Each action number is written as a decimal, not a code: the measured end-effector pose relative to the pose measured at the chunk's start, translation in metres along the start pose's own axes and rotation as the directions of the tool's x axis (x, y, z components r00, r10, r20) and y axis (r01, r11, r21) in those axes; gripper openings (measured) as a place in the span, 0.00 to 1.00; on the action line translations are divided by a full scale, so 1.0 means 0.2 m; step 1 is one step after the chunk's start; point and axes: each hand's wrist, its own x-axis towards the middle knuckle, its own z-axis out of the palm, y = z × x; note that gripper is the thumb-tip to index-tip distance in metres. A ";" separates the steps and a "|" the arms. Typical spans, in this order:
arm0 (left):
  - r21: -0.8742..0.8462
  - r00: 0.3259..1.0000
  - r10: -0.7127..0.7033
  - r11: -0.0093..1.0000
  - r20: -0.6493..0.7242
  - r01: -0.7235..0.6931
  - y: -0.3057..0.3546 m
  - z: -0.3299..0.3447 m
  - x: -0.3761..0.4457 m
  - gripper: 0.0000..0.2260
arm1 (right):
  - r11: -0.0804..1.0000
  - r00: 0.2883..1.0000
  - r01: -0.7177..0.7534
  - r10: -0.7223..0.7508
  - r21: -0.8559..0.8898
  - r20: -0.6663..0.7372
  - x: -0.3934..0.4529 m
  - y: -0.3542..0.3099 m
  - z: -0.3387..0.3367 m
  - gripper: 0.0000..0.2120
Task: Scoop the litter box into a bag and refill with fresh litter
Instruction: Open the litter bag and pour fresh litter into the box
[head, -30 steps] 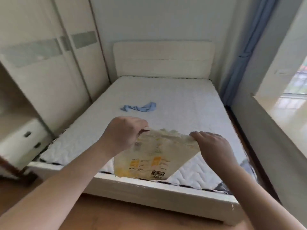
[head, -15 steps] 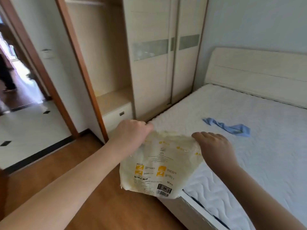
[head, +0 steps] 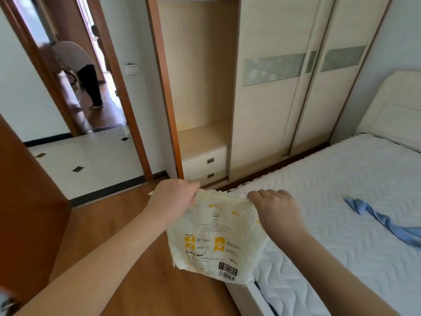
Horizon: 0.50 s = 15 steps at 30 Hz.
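At three o'clock lies our bed (head: 341,190); at twelve, the wardrobe (head: 268,87). Dead centre hangs the pale bag (head: 216,242), above the wood floor (head: 109,224) and the bed's corner. Our left hand (head: 173,197) pinches its top edge at eleven o'clock, our right hand (head: 275,206) grips it at one. A blue cloth (head: 376,217) lies on the bed.

Bag (head: 216,242): pale cream w/ yellow squares, grey print, black barcode at lower right corner. Right of bag, mattress (head: 341,201) white, wavy quilted pattern; cloth (head: 385,222) on it light blue. Under bag, floor (head: 118,224) orange-brown wood. Above bag, wardrobe (head: 273,99) cream w/ grey-green bands across doors. Left of bag, door (head: 27,201) reddish brown; beyond, tiles (head: 91,160) white w/ small black diamonds.
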 end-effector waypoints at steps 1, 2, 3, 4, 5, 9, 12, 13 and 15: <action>-0.011 1.000 -0.021 1.000 0.002 0.021 -0.01 0.01 0.04 0.06 | 1.000 1.000 0.028 -0.028 0.013 -0.004 0.05 0.02 0.03 0.15; -0.021 0.999 -0.041 0.999 0.000 0.041 -0.02 0.03 0.07 0.07 | 0.998 0.998 0.060 -0.060 0.023 -0.011 0.09 0.05 0.07 0.14; -0.026 0.998 -0.058 0.998 -0.017 0.057 -0.04 0.06 0.09 0.07 | 0.996 0.996 0.088 -0.087 0.033 -0.023 0.14 0.07 0.10 0.13; -0.023 0.997 -0.075 0.997 -0.036 0.074 -0.05 0.08 0.12 0.07 | 0.993 0.993 0.112 -0.111 0.044 -0.032 0.18 0.09 0.13 0.12; -0.021 0.994 -0.098 0.995 -0.044 0.097 -0.07 0.10 0.14 0.07 | 0.989 0.991 0.133 -0.132 0.058 -0.033 0.23 0.11 0.17 0.11; -0.007 0.986 -0.159 0.987 -0.055 0.158 -0.17 0.18 0.23 0.08 | 0.981 0.986 0.166 -0.163 0.098 -0.033 0.40 0.16 0.31 0.10; -0.030 0.978 -0.198 0.980 -0.060 0.196 -0.28 0.24 0.32 0.07 | 0.980 0.986 0.166 -0.162 0.110 -0.046 0.55 0.16 0.40 0.11; -0.043 0.976 -0.211 0.977 -0.061 0.208 -0.32 0.26 0.36 0.07 | 0.980 0.986 0.163 -0.159 0.113 -0.040 0.60 0.16 0.43 0.11; -0.051 0.972 -0.226 0.973 -0.055 0.224 -0.40 0.31 0.41 0.06 | 0.982 0.989 0.151 -0.149 0.115 -0.024 0.70 0.14 0.50 0.10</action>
